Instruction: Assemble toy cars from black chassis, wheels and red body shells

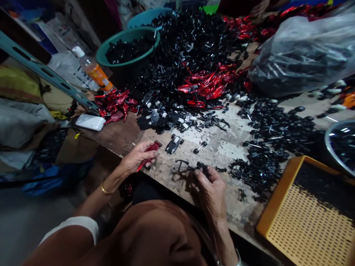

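My left hand (141, 157) is closed around a red toy car body (149, 152) near the table's front edge. In my right hand (211, 183) is a black toy car chassis (185, 166) with a thin open frame pointing left; the fingers cover its right part. Between and beyond the hands lies a small black toy car piece (173, 145) with wheels. To its right rests a wheel axle (200, 147) with a black wheel at each end. Several black and white parts (180, 120) are heaped just behind.
Red car bodies (206, 85) lie on a large black heap. A green basin (127, 61) of black parts and an orange-labelled bottle (95, 70) stand at the back left. Wheel axles (273, 129) spread right, near a yellow perforated tray (299, 221). A plastic bag (305, 55) bulges at the back right.
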The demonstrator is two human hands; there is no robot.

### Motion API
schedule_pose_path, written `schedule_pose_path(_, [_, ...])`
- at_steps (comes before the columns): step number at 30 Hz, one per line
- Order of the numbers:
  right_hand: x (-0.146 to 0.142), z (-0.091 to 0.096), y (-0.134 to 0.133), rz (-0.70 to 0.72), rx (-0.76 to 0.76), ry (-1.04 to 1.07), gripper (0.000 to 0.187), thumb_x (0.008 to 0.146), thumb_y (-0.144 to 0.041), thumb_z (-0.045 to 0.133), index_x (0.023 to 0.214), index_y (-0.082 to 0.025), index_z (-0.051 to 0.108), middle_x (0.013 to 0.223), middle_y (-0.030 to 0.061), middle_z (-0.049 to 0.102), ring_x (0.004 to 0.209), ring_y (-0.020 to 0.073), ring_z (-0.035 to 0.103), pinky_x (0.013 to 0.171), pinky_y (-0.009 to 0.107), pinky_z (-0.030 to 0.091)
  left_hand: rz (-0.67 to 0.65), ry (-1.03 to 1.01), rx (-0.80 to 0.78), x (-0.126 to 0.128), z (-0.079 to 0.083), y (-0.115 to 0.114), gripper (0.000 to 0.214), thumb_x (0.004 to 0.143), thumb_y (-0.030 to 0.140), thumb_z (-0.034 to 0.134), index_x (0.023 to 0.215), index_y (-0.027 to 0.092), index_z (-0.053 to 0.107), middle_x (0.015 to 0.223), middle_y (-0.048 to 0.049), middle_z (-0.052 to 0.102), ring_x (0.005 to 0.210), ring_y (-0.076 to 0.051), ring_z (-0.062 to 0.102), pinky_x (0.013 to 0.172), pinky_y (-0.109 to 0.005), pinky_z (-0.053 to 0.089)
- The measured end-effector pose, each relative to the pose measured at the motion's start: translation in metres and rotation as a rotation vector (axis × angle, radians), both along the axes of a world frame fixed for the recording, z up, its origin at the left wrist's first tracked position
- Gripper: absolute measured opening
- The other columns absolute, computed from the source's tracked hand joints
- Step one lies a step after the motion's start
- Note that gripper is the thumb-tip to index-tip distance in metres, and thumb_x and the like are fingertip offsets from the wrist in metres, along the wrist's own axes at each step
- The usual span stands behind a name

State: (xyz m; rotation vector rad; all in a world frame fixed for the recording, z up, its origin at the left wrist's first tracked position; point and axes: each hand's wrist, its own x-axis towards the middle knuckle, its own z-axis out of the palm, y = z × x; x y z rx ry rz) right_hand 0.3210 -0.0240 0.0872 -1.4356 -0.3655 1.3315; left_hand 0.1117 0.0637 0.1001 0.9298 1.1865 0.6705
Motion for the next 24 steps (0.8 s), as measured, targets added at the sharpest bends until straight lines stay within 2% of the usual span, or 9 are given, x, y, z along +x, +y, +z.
schedule_pose_path(2, [-0.001,0.005,0.003,0.014,0.014,-0.035,0.034,0.058,-0.040,0.077,0.070,-0.018,0.053,0.058,-0.0059,0.053,0.044,0.0068,0.048,0.040,0.018,0.042,-0.097,-0.173,-0.175,0.015,-0.002,-0.006,0.036,0.060,0.033,0.081,0.083,0.014,0.060,0.066,0.0022,0.056,0.050,-0.006,0.050,0.041,-0.017,0.036])
schedule_pose_path(5, [0.002,0.006,0.004,-0.015,0.019,-0.077,0.033,0.060,-0.040,0.076,0.071,-0.019,0.053,0.056,-0.0068,0.051,0.042,0.0061,0.045,0.038,0.017,0.039,-0.135,-0.348,-0.258,0.032,-0.010,-0.013,0.028,0.064,0.027,0.079,0.085,0.013,0.066,0.073,-0.0020,0.061,0.058,-0.008,0.055,0.051,-0.019,0.044])
schedule_pose_path(9, [0.002,-0.001,0.000,-0.111,0.019,-0.048,0.038,0.057,-0.043,0.078,0.071,-0.019,0.052,0.061,-0.0063,0.052,0.044,0.0057,0.045,0.038,0.017,0.040,-0.049,-0.453,-0.216,0.051,-0.019,-0.018,0.019,0.079,0.032,0.065,0.086,0.015,0.068,0.090,-0.0090,0.069,0.080,-0.017,0.063,0.071,-0.031,0.053])
schedule_pose_path(12, [-0.004,-0.006,-0.003,-0.171,0.026,-0.008,0.042,0.054,-0.044,0.080,0.073,-0.019,0.053,0.063,-0.0058,0.053,0.046,0.0057,0.045,0.040,0.017,0.042,0.074,-0.486,-0.178,0.063,-0.023,-0.020,0.018,0.081,0.031,0.061,0.084,0.015,0.068,0.098,-0.0100,0.070,0.095,-0.022,0.064,0.087,-0.041,0.051])
schedule_pose_path(17, [-0.014,-0.006,-0.003,-0.179,0.002,0.034,0.041,0.053,-0.044,0.081,0.072,-0.018,0.054,0.058,-0.0065,0.051,0.043,0.0044,0.041,0.037,0.016,0.034,0.262,-0.521,-0.177,0.074,-0.026,-0.024,0.015,0.081,0.019,0.057,0.092,0.018,0.066,0.107,-0.0063,0.069,0.111,-0.020,0.060,0.099,-0.042,0.046])
schedule_pose_path(20, [-0.018,-0.005,-0.001,-0.174,-0.008,0.049,0.040,0.054,-0.044,0.080,0.072,-0.018,0.055,0.054,-0.0072,0.049,0.041,0.0043,0.038,0.037,0.017,0.032,0.266,-0.517,-0.116,0.076,-0.026,-0.027,0.017,0.084,0.023,0.055,0.097,0.019,0.065,0.116,-0.0068,0.067,0.122,-0.022,0.054,0.101,-0.045,0.044])
schedule_pose_path(24, [-0.023,-0.007,0.002,-0.169,0.007,0.045,0.039,0.055,-0.045,0.079,0.072,-0.018,0.055,0.055,-0.0068,0.049,0.042,0.0042,0.037,0.037,0.017,0.032,0.238,-0.573,-0.095,0.076,-0.025,-0.029,0.024,0.085,0.041,0.054,0.098,0.022,0.064,0.121,-0.0062,0.065,0.127,-0.025,0.049,0.101,-0.051,0.044])
